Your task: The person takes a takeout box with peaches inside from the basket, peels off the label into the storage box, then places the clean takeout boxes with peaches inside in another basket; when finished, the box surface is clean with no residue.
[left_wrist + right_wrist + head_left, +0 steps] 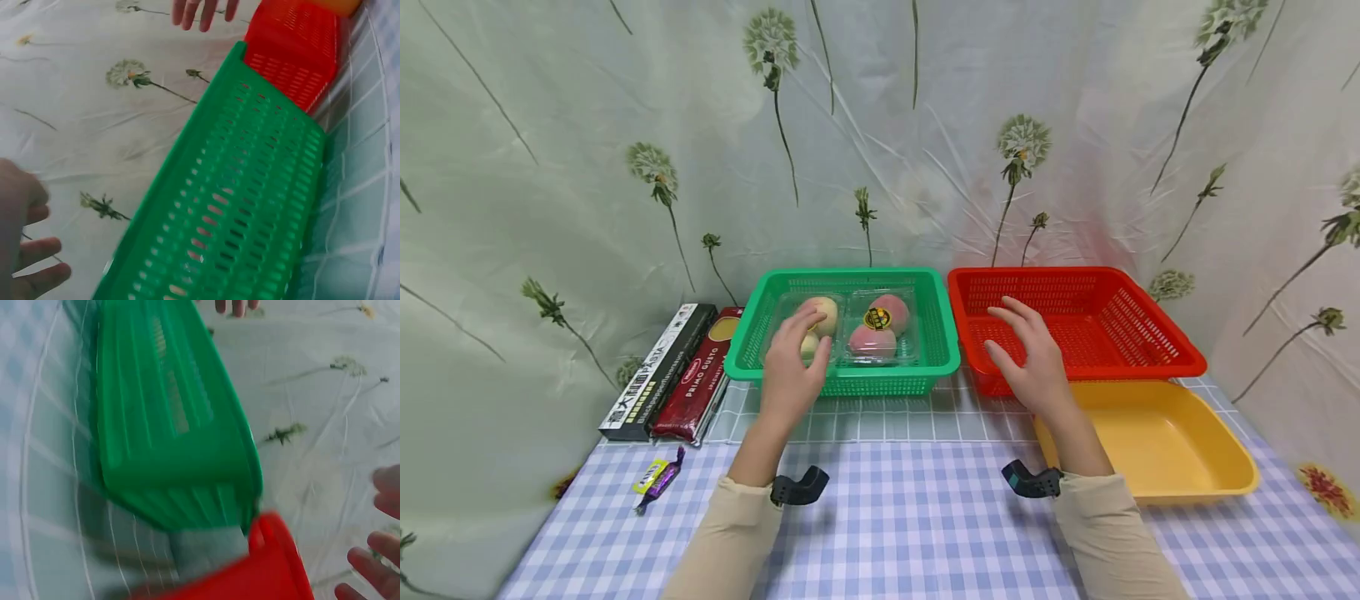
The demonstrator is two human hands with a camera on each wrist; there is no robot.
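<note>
In the head view my left hand (793, 362) hovers over the front left of a green basket (842, 385), its fingers loosely bent and holding nothing. Two clear plastic packs lie inside that basket, the left pack with pale yellow fruit (823, 315) partly behind my hand, the right one with pink peaches (874, 342) and a black-and-gold sticker. Over the front left of a red basket (1075, 372) is my right hand (1033, 358), fingers spread, nothing in its grasp. The left wrist view shows the green basket's perforated wall (231, 206) beside my left fingers (40, 250).
A yellow tray (1157, 442) sits in front of the red basket. Left of the green basket lie a black-and-white pasta pack (658, 375) and a red spaghetti pack (700, 379). Nearer me are a purple-wrapped candy (661, 481) and a small yellow packet (650, 473) on the checked cloth.
</note>
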